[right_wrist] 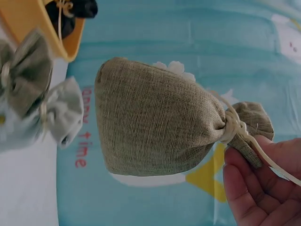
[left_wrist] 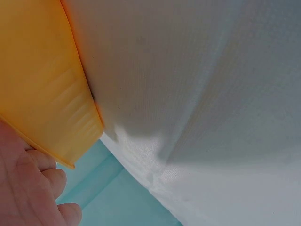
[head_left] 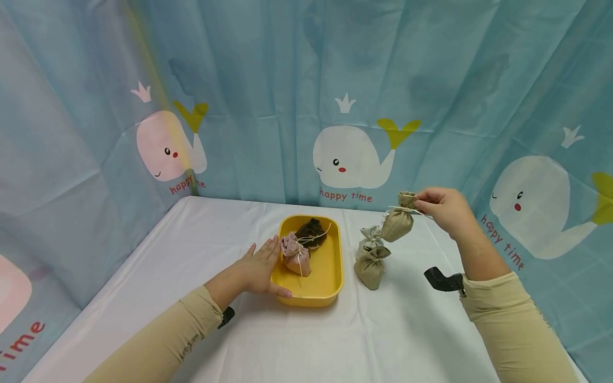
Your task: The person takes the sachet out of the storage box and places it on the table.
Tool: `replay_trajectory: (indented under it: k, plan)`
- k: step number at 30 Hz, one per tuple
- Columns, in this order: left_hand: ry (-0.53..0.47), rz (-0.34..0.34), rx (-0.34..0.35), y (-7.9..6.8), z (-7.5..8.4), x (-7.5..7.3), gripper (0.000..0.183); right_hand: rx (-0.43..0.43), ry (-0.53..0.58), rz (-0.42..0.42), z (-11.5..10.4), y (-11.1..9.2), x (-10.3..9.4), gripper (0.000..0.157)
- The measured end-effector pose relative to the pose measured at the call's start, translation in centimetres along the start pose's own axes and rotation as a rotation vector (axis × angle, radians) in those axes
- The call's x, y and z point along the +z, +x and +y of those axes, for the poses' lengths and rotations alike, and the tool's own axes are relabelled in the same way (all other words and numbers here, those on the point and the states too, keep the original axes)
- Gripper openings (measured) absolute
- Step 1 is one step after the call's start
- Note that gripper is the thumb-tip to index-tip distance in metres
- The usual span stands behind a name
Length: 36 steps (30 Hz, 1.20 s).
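My right hand (head_left: 445, 210) pinches the gathered neck of an olive-brown cloth drawstring pouch (head_left: 398, 223), lifted above the table. In the right wrist view, a pale cord is tied round that pouch (right_wrist: 160, 120). My left hand (head_left: 261, 268) rests with spread fingers on the left rim of a yellow plastic tray (head_left: 318, 301). Inside the tray lie a pink pouch (head_left: 297, 258) and a dark pouch (head_left: 312, 233), both with pale cords. Right of the tray stand another olive pouch (head_left: 371, 271) and, partly hidden behind it, a light grey-green pouch (head_left: 371, 234).
A white cloth (head_left: 297, 346) covers the table. Behind and at both sides hangs a blue curtain (head_left: 268, 80) printed with whales. Dark wrist-camera mounts (head_left: 442, 280) stick out from both sleeves.
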<state>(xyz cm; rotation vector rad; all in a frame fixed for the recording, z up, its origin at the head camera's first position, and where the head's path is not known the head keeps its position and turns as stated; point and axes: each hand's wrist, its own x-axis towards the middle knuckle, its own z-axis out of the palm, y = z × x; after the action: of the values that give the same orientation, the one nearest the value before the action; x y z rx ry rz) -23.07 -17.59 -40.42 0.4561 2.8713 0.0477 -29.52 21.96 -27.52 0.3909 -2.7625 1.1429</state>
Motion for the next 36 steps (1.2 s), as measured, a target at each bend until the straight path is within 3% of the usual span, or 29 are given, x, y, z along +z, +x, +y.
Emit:
replay_trajectory:
  k: [9, 21, 36]
  plan:
    - [-0.007, 0.003, 0.001, 0.2, -0.1, 0.2, 0.134, 0.046, -0.034, -0.028, 3.2, -0.3, -0.2, 0.029]
    - [-0.013, 0.004, 0.010, 0.1, -0.1, 0.1, 0.134, 0.069, -0.037, -0.058, 6.2, 0.4, 1.3, 0.027]
    - [-0.002, 0.003, 0.003, -0.2, 0.1, -0.2, 0.134, 0.072, -0.116, -0.102, 8.1, 1.4, 3.8, 0.019]
